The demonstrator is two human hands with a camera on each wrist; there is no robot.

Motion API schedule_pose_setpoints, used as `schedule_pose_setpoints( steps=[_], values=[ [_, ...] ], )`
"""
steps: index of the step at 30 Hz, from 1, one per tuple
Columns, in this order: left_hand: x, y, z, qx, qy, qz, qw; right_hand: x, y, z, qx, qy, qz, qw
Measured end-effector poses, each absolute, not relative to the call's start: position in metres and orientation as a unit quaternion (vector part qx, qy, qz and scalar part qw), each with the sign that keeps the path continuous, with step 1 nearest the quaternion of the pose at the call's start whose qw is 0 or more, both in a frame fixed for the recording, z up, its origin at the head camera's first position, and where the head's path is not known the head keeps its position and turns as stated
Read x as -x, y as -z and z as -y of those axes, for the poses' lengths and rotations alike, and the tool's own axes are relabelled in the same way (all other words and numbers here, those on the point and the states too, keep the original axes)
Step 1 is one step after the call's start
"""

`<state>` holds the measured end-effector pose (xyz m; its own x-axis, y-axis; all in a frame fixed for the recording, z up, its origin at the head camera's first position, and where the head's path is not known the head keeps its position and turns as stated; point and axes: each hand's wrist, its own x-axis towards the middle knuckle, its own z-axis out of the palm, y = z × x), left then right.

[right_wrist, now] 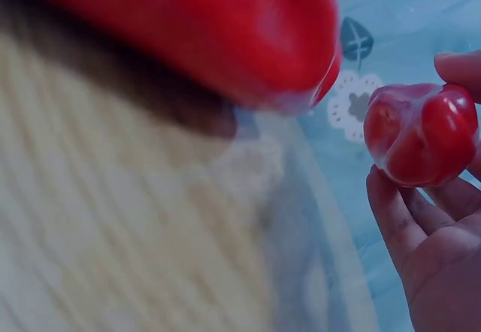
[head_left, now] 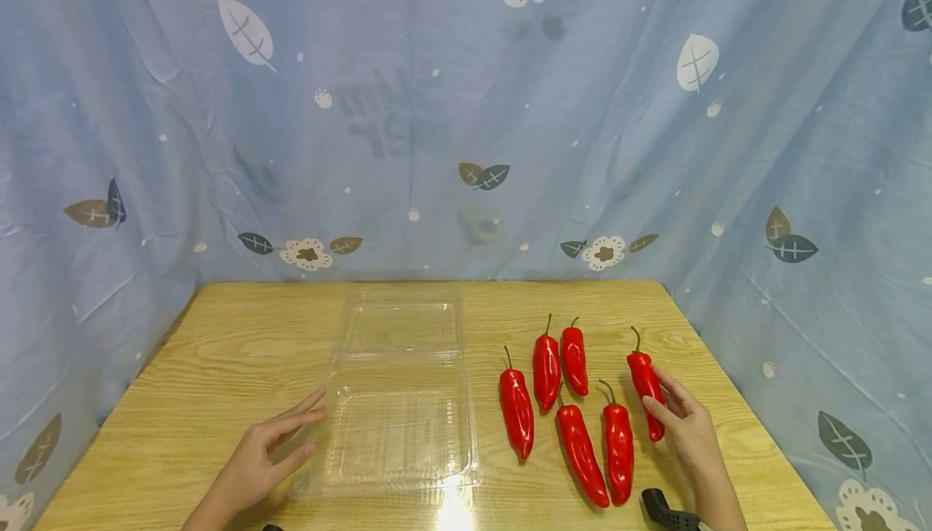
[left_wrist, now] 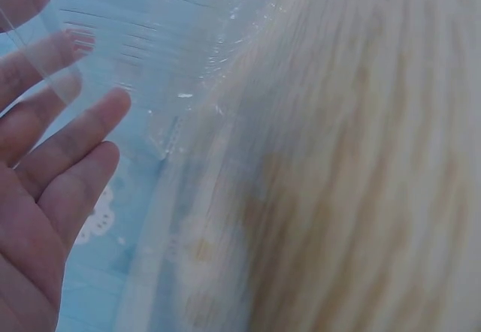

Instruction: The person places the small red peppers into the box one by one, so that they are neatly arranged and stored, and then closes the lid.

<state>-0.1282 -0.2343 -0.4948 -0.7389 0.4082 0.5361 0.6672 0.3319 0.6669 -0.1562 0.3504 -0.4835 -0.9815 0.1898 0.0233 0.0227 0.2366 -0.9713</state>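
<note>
Red glossy tapered pepper (head_left: 645, 384) — the right hand (head_left: 684, 422) pinches it. The left hand (head_left: 264, 452), fingers spread, is beside a clear plastic hinged box (head_left: 396, 434).

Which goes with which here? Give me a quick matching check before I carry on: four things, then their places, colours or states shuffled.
1. left hand
2. right hand
3. clear container
4. curtain

A. opened out on the table
B. blue, hanging behind the table
C. holding a red pepper
D. at the clear container's left edge, holding no pepper

Pairs: 1-D, 2-C, 3-A, 4-B
</note>
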Motion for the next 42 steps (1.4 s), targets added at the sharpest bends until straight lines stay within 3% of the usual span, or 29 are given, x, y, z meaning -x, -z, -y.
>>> schedule_pose_setpoints(
  steps=[16, 30, 42],
  values=[
    [0.127, 0.498, 0.236, 0.341, 0.482, 0.795, 0.141, 0.149, 0.467, -0.326, -0.029, -0.659, 0.744, 0.105],
    [0.129, 0.497, 0.235, 0.341, 0.477, 0.797, 0.142, 0.144, 0.458, -0.280, -0.111, -0.661, 0.739, 0.065],
    [0.128, 0.495, 0.234, 0.333, 0.474, 0.804, 0.134, 0.143, 0.448, -0.247, -0.137, -0.648, 0.750, -0.006]
  ],
)
